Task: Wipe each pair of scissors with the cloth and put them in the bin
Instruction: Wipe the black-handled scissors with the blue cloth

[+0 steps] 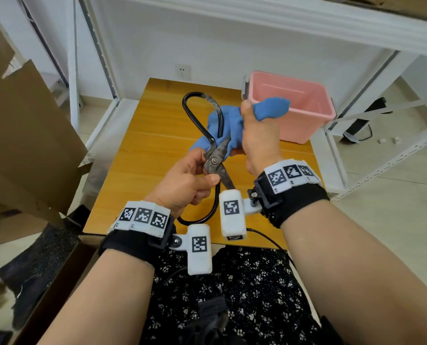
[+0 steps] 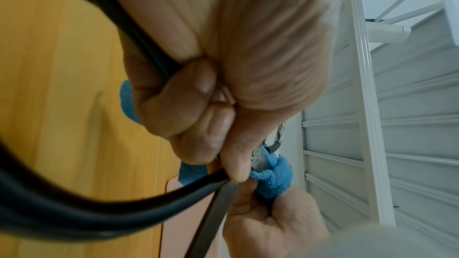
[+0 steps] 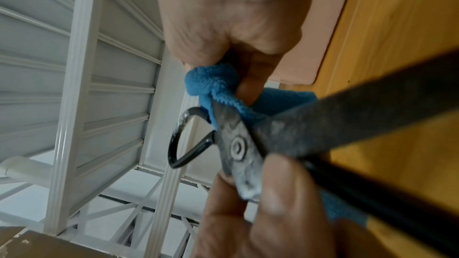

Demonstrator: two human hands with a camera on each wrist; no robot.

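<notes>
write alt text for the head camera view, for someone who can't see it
Above a wooden table, the person's left hand pinches large black-handled iron scissors near the pivot while the right hand grips a blue cloth bunched against the upper blade. An empty pink plastic bin stands at the table's far right corner.

We cannot see the tip of one dark steel blade of the black-handled scissors (image 1: 216, 159) — the bunched blue terry cloth (image 1: 228, 125) and the right hand (image 1: 259, 135) cover it. The lower handle loop passes behind the left hand (image 1: 187, 183) and a white wrist camera housing (image 1: 199, 247). In the left wrist view that loop is blurred and cut off by the edge — the pink plastic bin (image 1: 304, 113) there is a sliver.
</notes>
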